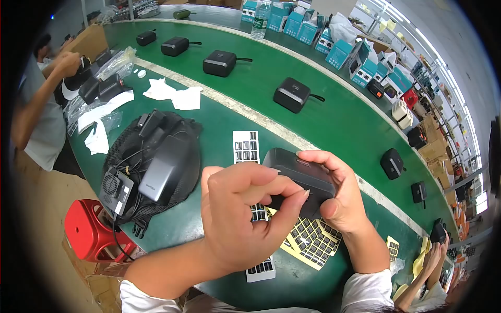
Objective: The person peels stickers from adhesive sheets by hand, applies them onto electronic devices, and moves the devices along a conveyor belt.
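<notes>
My right hand [342, 193] grips a black portable speaker [297, 169] from its right side, thumb at the lower edge and fingers on top. My left hand [250, 214] is in front of the speaker's near side, thumb and fingertips pinched together close to its lower edge. Anything in that pinch is too small or hidden to make out. Beneath both hands lie yellow sheets [313, 242] of small black rectangular pieces. A white sheet [246, 146] with similar pieces runs under my left hand, its middle partly covered.
Several black speakers [292, 95] with straps stand along the green conveyor [250, 78]. A mesh bag [182, 141] holds a power bank [164, 169] and cables. A red stool [94, 229] is at left. Teal boxes [339, 53] and a bottle [260, 21] line the far side. Co-workers' arms [44, 88] show at both edges.
</notes>
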Demonstrator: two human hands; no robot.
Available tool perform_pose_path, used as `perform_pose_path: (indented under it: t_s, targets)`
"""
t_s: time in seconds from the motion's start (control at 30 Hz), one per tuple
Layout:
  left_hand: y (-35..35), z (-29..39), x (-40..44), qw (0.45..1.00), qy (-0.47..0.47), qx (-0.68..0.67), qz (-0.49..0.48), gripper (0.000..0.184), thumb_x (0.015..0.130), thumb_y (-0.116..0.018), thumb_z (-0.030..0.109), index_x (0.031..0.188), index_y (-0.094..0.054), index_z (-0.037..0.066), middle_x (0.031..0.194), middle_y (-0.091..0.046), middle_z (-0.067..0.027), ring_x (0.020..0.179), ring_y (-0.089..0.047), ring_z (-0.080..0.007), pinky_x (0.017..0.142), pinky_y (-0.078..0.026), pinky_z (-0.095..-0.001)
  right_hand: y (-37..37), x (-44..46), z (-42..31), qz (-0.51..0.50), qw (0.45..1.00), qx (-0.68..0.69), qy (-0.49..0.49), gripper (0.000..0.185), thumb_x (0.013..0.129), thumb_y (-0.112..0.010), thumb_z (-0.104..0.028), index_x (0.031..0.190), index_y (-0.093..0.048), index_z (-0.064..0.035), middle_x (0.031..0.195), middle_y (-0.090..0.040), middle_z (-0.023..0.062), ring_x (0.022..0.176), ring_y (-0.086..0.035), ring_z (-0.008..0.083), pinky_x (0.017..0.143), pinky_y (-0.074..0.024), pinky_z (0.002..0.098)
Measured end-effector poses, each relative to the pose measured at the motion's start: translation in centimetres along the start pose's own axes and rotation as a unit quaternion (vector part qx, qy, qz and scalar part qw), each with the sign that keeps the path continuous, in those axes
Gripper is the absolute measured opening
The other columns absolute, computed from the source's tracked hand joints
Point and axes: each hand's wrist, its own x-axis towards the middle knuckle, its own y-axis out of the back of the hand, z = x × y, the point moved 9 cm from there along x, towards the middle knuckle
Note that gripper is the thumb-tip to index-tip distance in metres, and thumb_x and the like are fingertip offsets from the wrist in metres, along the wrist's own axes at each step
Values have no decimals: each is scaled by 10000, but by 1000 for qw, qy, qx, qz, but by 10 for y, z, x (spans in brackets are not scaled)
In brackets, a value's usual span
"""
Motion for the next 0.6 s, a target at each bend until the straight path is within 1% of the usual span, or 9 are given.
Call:
perform_pose_path:
  t_s: [0.13,0.23,0.3,0.33,0.4,0.43,0.5,0.53,0.6]
  targets:
    - [-1,3,2,1000,-14,23,-5,390,755,-870,25,1075,-650,63,926,-710,70,704,-591,-87,686,-427,-244,2,-1,1,1,1000,6,-5,1212,480,-905,-734,1375,-553,3,1261,-649,94,1177,-644,183,1041,-504,334]
    - [-2,1,2,1000,-11,-7,11,372,741,-876,17,1041,-660,60,885,-720,62,652,-584,-87,651,-416,-243,2,-2,-1,8,1000,12,-14,1212,473,-913,-724,1376,-556,3,1268,-645,94,1187,-638,183,1044,-503,334]
    - [0,2,4,999,-26,-21,20,361,734,-878,13,1021,-663,54,856,-735,56,583,-561,-86,614,-384,-236,1,-3,0,11,1000,12,-23,1218,463,-919,-718,1375,-557,4,1267,-645,91,1186,-638,184,1047,-500,335]
    - [2,1,3,999,-26,-22,19,361,734,-878,13,1021,-663,54,856,-735,56,583,-561,-86,614,-384,-236,2,-3,1,12,1000,12,-24,1218,463,-919,-718,1375,-557,4,1267,-645,91,1186,-638,184,1047,-500,335]
    - [-4,6,0,997,-66,-12,-41,629,757,-850,-50,1195,-408,42,951,-687,-29,747,-548,-119,632,-464,-217,2,-3,0,7,1000,15,-13,1218,467,-926,-710,1378,-553,7,1271,-646,92,1184,-640,184,1051,-496,336]
    - [-4,8,1,997,-67,-12,-41,629,757,-850,-50,1195,-408,42,951,-687,-29,747,-548,-119,632,-464,-217,2,-3,0,7,1000,15,-12,1218,467,-926,-710,1378,-553,7,1271,-646,92,1184,-640,184,1051,-496,336]
    - [-4,11,4,996,-66,28,-55,690,760,-850,-44,1194,-324,56,869,-722,-10,700,-553,-116,667,-440,-250,2,-5,-1,8,1000,17,-16,1209,479,-935,-698,1381,-549,9,1275,-646,94,1185,-638,183,1053,-492,335]
    - [-4,10,5,996,-67,28,-54,690,760,-850,-44,1194,-324,56,869,-722,-10,700,-553,-116,667,-440,-250,1,-5,-1,8,1000,17,-15,1209,479,-935,-698,1381,-549,9,1275,-646,94,1185,-638,183,1053,-492,335]
    - [-2,17,5,992,-109,50,-32,680,742,-867,-22,1237,-407,53,860,-732,-1,659,-577,-121,686,-418,-274,0,-6,-1,10,999,24,-19,1199,494,-944,-682,1387,-542,10,1278,-647,97,1190,-635,183,1053,-493,334]
